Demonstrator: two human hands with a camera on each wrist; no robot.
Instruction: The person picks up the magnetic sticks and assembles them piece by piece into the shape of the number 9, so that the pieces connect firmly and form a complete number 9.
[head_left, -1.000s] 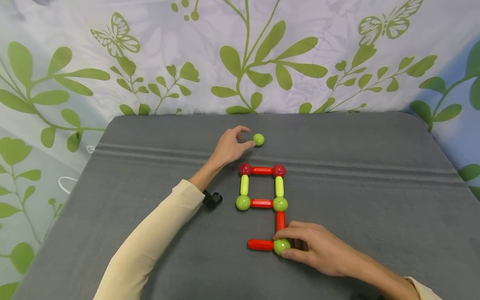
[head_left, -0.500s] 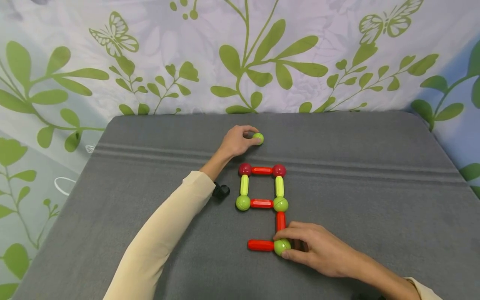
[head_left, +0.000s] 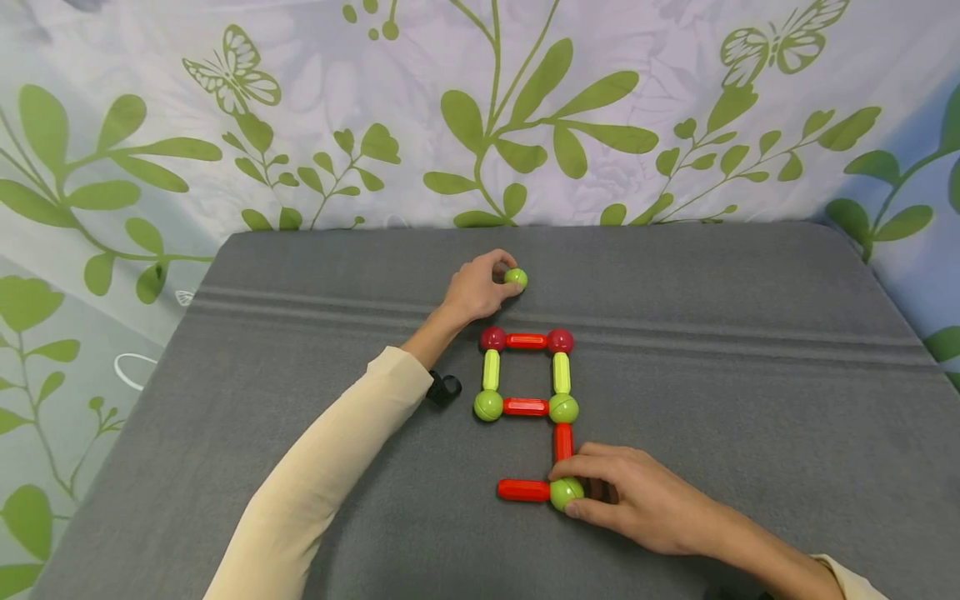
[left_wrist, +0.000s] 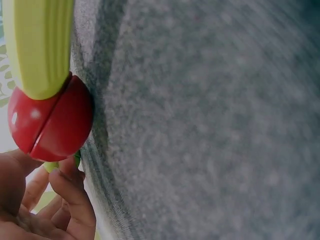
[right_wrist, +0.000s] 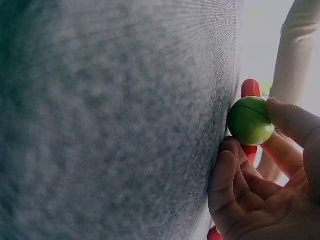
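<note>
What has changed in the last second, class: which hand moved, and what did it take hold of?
The left hand closed in on the loose green ball at the far side of the grey mat; its fingers, open beside the ball earlier, now pinch it. The right hand stayed gripping the green ball at the figure's lower corner, and the red and green figure kept its shape.

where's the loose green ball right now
In the head view the loose green ball sits at the far middle of the grey mat, pinched at the fingertips of the left hand, just beyond the figure's dark red ball.
</note>
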